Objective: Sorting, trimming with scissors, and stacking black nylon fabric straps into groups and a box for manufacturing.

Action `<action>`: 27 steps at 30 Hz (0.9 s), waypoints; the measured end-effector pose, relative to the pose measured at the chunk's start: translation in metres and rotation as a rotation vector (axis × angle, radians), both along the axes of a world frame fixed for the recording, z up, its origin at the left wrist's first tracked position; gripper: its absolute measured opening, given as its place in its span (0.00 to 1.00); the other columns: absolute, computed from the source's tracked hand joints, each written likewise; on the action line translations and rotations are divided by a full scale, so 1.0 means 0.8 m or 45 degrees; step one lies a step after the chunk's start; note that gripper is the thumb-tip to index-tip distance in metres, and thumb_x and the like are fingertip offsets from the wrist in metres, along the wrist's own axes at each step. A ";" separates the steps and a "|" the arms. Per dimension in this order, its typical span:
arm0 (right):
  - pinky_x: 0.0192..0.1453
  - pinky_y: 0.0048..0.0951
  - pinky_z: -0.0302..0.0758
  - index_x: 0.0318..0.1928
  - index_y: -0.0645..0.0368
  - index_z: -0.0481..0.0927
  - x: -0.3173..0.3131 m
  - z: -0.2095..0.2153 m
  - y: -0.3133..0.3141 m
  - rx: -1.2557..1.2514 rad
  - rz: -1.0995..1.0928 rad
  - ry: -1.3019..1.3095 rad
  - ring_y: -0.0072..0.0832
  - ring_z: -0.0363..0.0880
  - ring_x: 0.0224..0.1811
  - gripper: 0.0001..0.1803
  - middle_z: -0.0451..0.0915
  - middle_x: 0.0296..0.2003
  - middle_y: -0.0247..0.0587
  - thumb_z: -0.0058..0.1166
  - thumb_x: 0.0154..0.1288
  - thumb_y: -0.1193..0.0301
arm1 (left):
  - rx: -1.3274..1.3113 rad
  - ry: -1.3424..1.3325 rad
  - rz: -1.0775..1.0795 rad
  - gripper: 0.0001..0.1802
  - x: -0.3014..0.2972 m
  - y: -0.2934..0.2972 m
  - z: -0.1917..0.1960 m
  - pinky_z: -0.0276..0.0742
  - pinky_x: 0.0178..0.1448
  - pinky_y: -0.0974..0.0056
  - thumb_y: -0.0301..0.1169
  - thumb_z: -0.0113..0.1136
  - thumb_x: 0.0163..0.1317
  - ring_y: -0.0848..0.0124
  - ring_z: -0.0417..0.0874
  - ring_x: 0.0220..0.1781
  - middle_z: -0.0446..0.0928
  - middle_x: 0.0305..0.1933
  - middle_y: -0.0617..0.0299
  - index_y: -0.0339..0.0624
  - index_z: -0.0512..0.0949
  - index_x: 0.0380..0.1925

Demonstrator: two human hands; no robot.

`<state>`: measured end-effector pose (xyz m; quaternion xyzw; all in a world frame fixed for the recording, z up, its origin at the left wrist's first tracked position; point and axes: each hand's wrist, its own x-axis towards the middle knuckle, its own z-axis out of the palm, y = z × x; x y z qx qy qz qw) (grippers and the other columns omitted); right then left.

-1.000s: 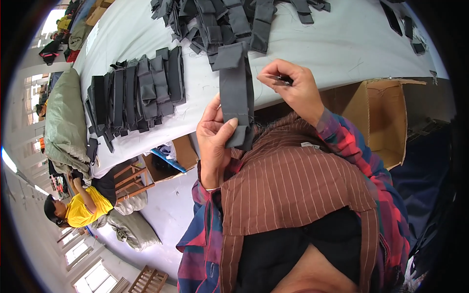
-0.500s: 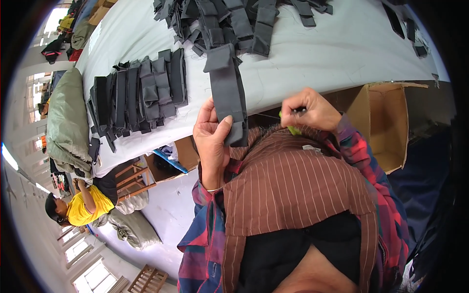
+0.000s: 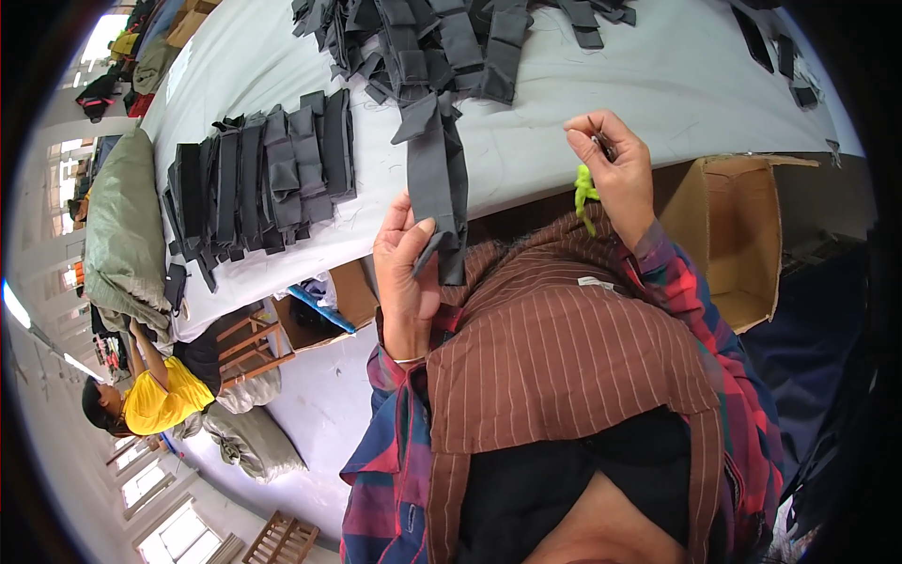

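Note:
My left hand [image 3: 406,268] grips a dark grey fabric strip [image 3: 434,179] between thumb and fingers at its near end. The strip is folded in layers, and its far end reaches over the table edge toward the heap of grey strips [image 3: 460,42]. Off to the right, my right hand [image 3: 615,164] is closed round a small dark tool [image 3: 607,148], mostly hidden by the fingers. A lime-green knotted cord [image 3: 584,195] dangles below that hand. The right hand is apart from the strip.
A row of stacked grey strips [image 3: 263,179] lies on the white-covered table [image 3: 376,155], left of my hands. Cardboard boxes [image 3: 742,244] stand under the table edge. A big green sack [image 3: 127,226] and a person in yellow [image 3: 169,399] are at far left.
My right hand has risen away from my apron, up and to the right, with the green cord now hanging free. The strip in my left hand has turned slightly, its layers spreading apart.

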<state>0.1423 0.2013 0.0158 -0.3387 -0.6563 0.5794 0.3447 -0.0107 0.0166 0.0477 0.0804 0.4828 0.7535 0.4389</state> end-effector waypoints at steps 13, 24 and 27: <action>0.41 0.19 0.72 0.58 0.60 0.63 -0.047 0.040 -0.047 -0.535 0.369 0.310 0.17 0.74 0.40 0.29 0.76 0.40 0.37 0.60 0.58 0.70 | -0.089 1.162 0.046 0.18 0.031 0.016 -0.016 0.68 0.44 0.74 0.16 0.57 0.56 0.76 0.72 0.42 0.71 0.50 0.60 0.35 0.73 0.48; 0.46 0.21 0.72 0.58 0.61 0.63 -0.049 0.026 -0.049 -0.607 0.541 0.345 0.19 0.73 0.44 0.27 0.76 0.44 0.37 0.56 0.59 0.74 | -0.054 0.388 -0.274 0.30 0.000 0.042 -0.012 0.71 0.50 0.72 0.26 0.65 0.54 0.76 0.74 0.45 0.74 0.45 0.61 0.34 0.64 0.56; 0.43 0.23 0.73 0.57 0.60 0.66 -0.049 0.011 -0.049 -0.291 0.479 0.262 0.22 0.76 0.40 0.27 0.78 0.42 0.40 0.52 0.56 0.79 | -0.076 0.377 -0.267 0.26 -0.005 0.046 -0.015 0.73 0.47 0.73 0.24 0.65 0.52 0.76 0.76 0.41 0.76 0.41 0.62 0.33 0.67 0.51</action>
